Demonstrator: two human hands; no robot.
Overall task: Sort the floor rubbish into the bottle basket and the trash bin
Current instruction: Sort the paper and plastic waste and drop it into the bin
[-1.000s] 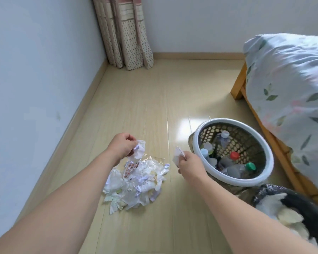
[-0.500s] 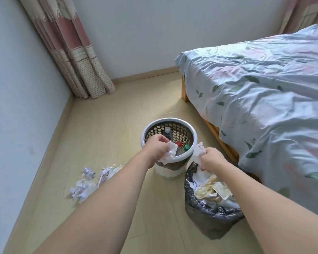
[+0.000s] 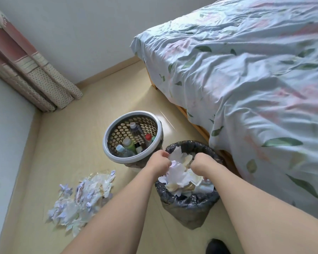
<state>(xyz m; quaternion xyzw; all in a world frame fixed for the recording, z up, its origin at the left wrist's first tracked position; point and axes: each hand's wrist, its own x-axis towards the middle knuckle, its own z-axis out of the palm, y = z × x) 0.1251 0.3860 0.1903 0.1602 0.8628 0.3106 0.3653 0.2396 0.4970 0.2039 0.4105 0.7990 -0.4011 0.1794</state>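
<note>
Both hands, left [image 3: 159,162] and right [image 3: 200,163], curl over the trash bin [image 3: 189,204]; grasp hidden by fingers.

Pale grey-white walls [image 3: 84,33] met a light beige wood-look floor [image 3: 66,143] along a tan skirting board [image 3: 108,70], with pink-and-cream dotted curtains [image 3: 35,79] in the corner and a wooden-framed bed under a pale blue leaf-print sheet [image 3: 246,88] at right
</note>
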